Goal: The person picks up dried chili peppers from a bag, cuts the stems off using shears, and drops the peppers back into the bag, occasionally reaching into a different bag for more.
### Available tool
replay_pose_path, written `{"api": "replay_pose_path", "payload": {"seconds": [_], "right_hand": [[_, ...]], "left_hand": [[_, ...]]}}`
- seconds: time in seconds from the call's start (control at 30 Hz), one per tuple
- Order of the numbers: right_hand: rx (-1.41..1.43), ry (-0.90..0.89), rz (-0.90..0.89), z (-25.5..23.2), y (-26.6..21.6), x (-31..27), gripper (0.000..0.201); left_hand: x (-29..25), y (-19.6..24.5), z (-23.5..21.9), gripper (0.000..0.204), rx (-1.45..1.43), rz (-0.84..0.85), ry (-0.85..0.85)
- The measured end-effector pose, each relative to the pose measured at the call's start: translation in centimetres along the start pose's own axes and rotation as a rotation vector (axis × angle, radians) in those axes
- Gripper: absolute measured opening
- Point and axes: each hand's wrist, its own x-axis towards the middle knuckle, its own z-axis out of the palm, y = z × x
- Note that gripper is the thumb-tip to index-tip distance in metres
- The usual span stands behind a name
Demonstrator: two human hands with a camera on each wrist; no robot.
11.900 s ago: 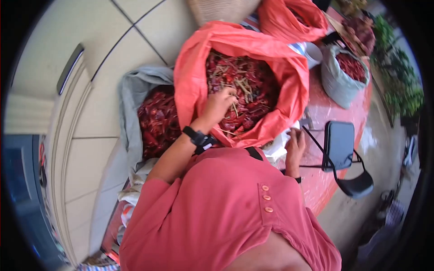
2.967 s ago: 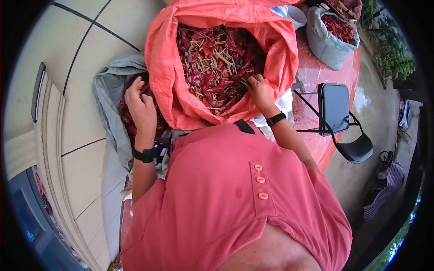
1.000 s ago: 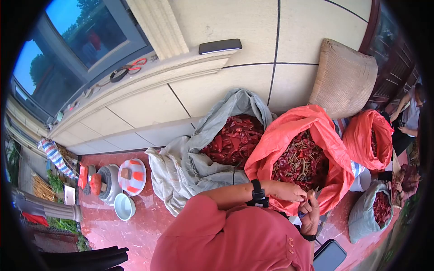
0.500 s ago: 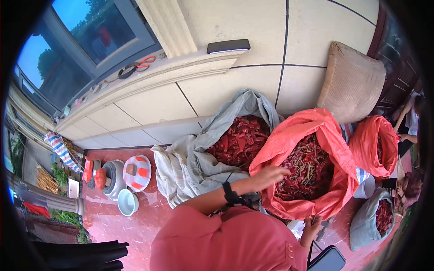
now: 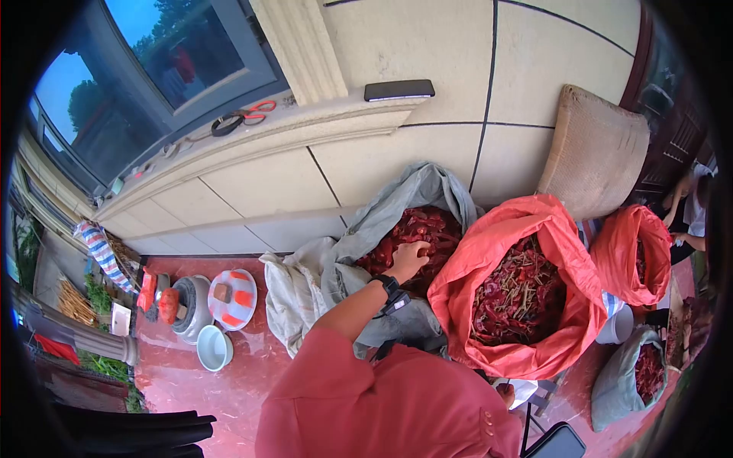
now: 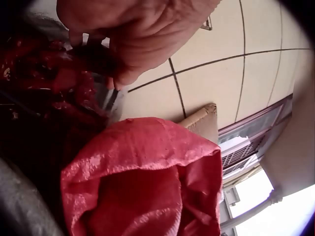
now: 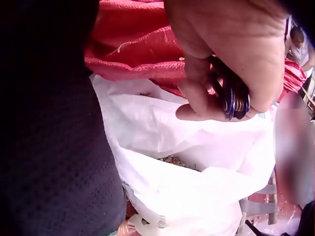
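My left hand (image 5: 408,261) is over the red peppers in the grey sack (image 5: 347,248). In the left wrist view, fingers and thumb of this hand (image 6: 135,37) curl round a dark red pepper (image 6: 96,58) above others. My right hand (image 5: 506,393) is low beside the large red-orange sack (image 5: 450,286), mostly hidden in the head view. In the right wrist view, that hand (image 7: 236,54) grips a small blue-handled tool with a spring (image 7: 236,102), above a white bag (image 7: 197,135). Peppers and pale stems (image 5: 519,294) fill the large red-orange sack.
A smaller red-orange sack (image 5: 611,248) and a pale green sack (image 5: 611,389) stand at the right. At the left are a pale bowl (image 5: 214,349) and a red-and-white lid (image 5: 243,311). Scissors (image 5: 259,113) lie on the ledge. A black chair (image 5: 557,443) is near my right arm.
My left hand has moved from my right hand, past the large red-orange sack's near edge, to the grey sack. My right hand has dropped lower in the head view.
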Motion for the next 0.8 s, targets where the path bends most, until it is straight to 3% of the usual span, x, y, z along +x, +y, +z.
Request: {"api": "replay_pose_path", "payload": {"seconds": [0.1, 0.13, 0.17, 0.2, 0.23, 0.3, 0.33, 0.4, 0.43, 0.5, 0.6, 0.7, 0.8], "right_hand": [[-0.003, -0.027, -0.021, -0.5, 5.9, 1.6, 0.010], [0.073, -0.028, -0.060, -0.6, 10.6, 2.9, 0.015], [0.032, -0.025, -0.045, -0.8, 9.7, 3.6, 0.015], [-0.020, -0.008, -0.027, -1.0, 7.4, 3.7, 0.015], [-0.070, 0.011, -0.007, -1.6, 5.9, 4.2, 0.015], [-0.125, 0.033, -0.005, -1.9, 2.2, 5.0, 0.015], [-0.145, 0.040, -0.012, -2.1, 0.5, 5.3, 0.016], [-0.172, 0.047, -0.032, -2.5, -2.6, 6.1, 0.016], [-0.183, 0.047, -0.042, -2.5, -3.9, 6.5, 0.016], [-0.205, 0.041, -0.063, -2.7, -5.8, 7.0, 0.016], [-0.232, 0.034, -0.084, -2.6, -7.9, 7.4, 0.017], [-0.250, 0.032, -0.095, -2.5, -9.4, 7.8, 0.017], [-0.267, 0.028, -0.095, -2.6, -10.3, 7.6, 0.017]], "left_hand": [[0.1, 1.8, 1.0, 0.035, 0.099, 0.090, 0.231], [-1.0, 5.4, 0.1, 0.031, 0.086, 0.243, 0.464], [-0.9, 7.6, 0.1, 0.029, -0.012, 0.277, 0.430], [-3.1, 12.8, -2.2, 0.025, -0.008, 0.338, 0.331], [-2.9, 13.9, -0.8, 0.022, 0.250, 0.363, 0.037], [-4.3, 15.7, 3.8, 0.010, -0.191, 0.976, 0.224], [-5.2, 17.1, 4.8, 0.007, -0.082, 1.037, 0.008], [-5.4, 16.8, 11.4, 0.012, 0.010, 1.072, -0.253], [-5.7, 16.6, 13.6, 0.015, -0.018, 1.088, -0.265], [-6.4, 15.1, 16.9, 0.016, 0.044, 1.083, -0.058], [-5.0, 10.1, 23.1, 0.018, 0.433, 0.941, -0.221], [-6.1, 9.8, 22.8, 0.016, 0.595, 0.929, -0.194], [-6.9, 10.1, 21.8, 0.018, 0.523, 1.003, -0.141]]}}
